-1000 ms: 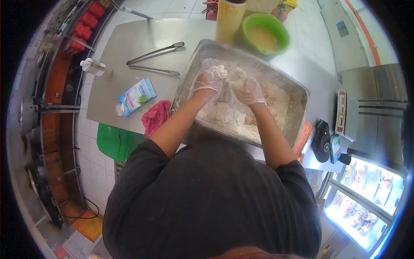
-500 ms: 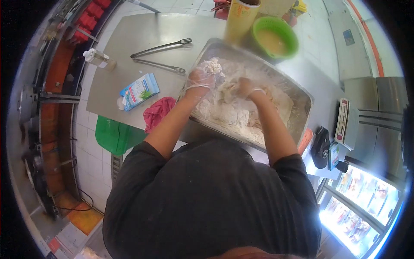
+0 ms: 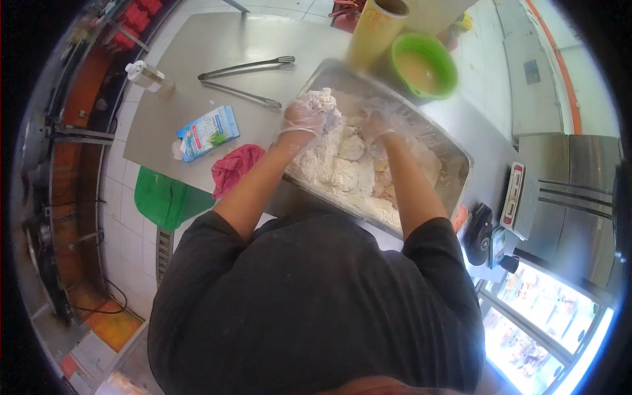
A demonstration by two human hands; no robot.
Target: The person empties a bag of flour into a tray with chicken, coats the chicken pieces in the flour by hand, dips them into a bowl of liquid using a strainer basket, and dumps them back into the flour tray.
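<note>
Floured piece (image 3: 324, 100) in the gloved left hand (image 3: 303, 121), over the left end of the metal tray (image 3: 459, 170).
Risk: slack grip so near the left rim could drop the piece or spill flour (image 3: 317, 162) outside. Left fingers curled round it; it juts out on their far side. Right hand (image 3: 383, 125) well apart, to the right, in flour; grip hidden, cannot tell.

Basket (image 3: 447, 62) sits behind tray (image 3: 455, 170), seemingly on table (image 3: 187, 59).
</note>
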